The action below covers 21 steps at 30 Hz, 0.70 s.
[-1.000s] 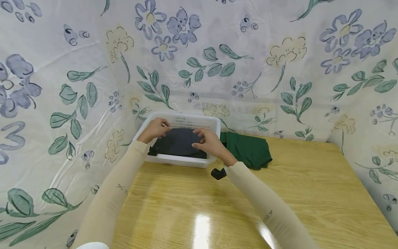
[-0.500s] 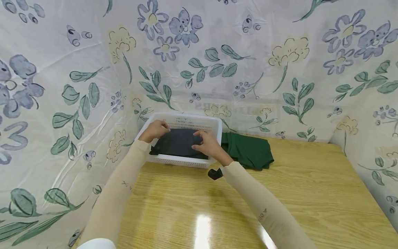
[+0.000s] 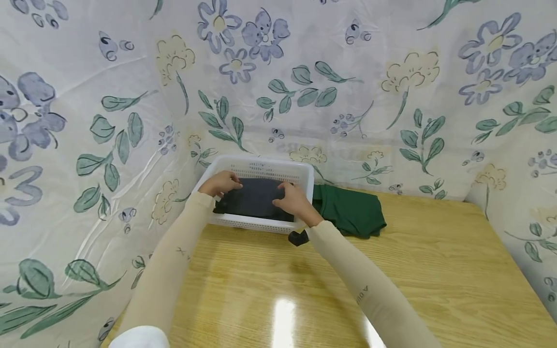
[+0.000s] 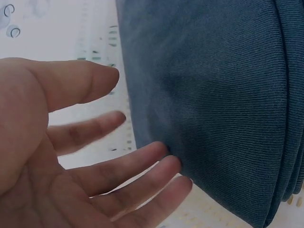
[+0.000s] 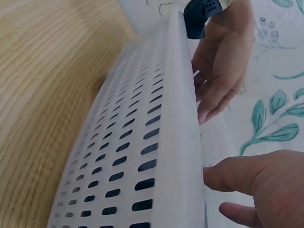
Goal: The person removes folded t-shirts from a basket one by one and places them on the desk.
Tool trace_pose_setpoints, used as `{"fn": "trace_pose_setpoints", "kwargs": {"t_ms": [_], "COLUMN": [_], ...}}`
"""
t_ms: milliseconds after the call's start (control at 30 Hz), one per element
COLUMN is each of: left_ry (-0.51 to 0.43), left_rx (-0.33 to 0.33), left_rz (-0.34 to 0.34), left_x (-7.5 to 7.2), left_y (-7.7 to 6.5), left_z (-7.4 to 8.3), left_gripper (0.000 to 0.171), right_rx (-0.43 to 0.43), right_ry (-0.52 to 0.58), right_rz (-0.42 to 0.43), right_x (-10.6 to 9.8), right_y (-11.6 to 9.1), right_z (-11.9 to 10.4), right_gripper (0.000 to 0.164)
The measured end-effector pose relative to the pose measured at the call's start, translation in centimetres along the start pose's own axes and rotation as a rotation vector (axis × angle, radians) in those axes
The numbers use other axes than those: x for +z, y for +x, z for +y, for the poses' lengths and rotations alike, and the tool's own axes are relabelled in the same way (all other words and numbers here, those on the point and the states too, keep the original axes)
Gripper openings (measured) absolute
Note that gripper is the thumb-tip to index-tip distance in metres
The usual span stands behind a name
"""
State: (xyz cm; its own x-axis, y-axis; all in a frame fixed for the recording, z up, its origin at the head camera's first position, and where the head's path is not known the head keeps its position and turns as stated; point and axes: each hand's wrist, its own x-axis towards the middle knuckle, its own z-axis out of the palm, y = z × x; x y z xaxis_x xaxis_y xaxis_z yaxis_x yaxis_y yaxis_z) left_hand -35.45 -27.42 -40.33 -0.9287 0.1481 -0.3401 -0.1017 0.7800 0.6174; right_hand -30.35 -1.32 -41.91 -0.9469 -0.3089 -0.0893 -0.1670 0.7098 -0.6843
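A folded dark cloth [image 3: 260, 199] lies flat inside a white perforated plastic basket [image 3: 254, 223]; up close in the left wrist view, the cloth [image 4: 213, 95] shows fine ribbing and stacked folded layers. My left hand [image 3: 222, 183] hovers at the cloth's left end, fingers spread, and several fingertips [image 4: 166, 166] come right at its edge. Over the right side of the basket is my right hand [image 3: 294, 199], thumb and fingers apart. In the right wrist view its thumb [image 5: 232, 175] stands beside the basket rim [image 5: 178, 118]. Neither hand grips anything.
A folded dark green cloth [image 3: 352, 210] lies on the wooden table [image 3: 435, 261], just right of the basket. Floral fabric [image 3: 326, 96] hangs behind and along the left side, close to the basket. Black wrist-worn devices [image 3: 298, 238] sit beneath both wrists.
Both hands stay over the basket with only slight finger shifts; the right hand dips a little toward the cloth. The head view drifts slightly, and the cloth stays in place.
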Motion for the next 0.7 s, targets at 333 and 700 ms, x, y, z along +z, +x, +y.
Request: {"fn": "trace_pose_setpoints", "kwargs": {"t_ms": [333, 700], "left_ry": [0.064, 0.062], "left_rx": [-0.067, -0.072], "left_rz": [-0.036, -0.115], "left_x": [-0.4, -0.6], "left_y": [-0.7, -0.6], "left_z": [-0.3, -1.0], "left_gripper": [0.048, 0.059], "right_rx": [0.101, 0.14], "right_ry": [0.06, 0.192], "right_rz": [-0.08, -0.099], "right_x": [0.0, 0.6], "right_y": [0.3, 1.1], "right_z": [-0.3, 0.4], "right_gripper": [0.057, 0.064]}}
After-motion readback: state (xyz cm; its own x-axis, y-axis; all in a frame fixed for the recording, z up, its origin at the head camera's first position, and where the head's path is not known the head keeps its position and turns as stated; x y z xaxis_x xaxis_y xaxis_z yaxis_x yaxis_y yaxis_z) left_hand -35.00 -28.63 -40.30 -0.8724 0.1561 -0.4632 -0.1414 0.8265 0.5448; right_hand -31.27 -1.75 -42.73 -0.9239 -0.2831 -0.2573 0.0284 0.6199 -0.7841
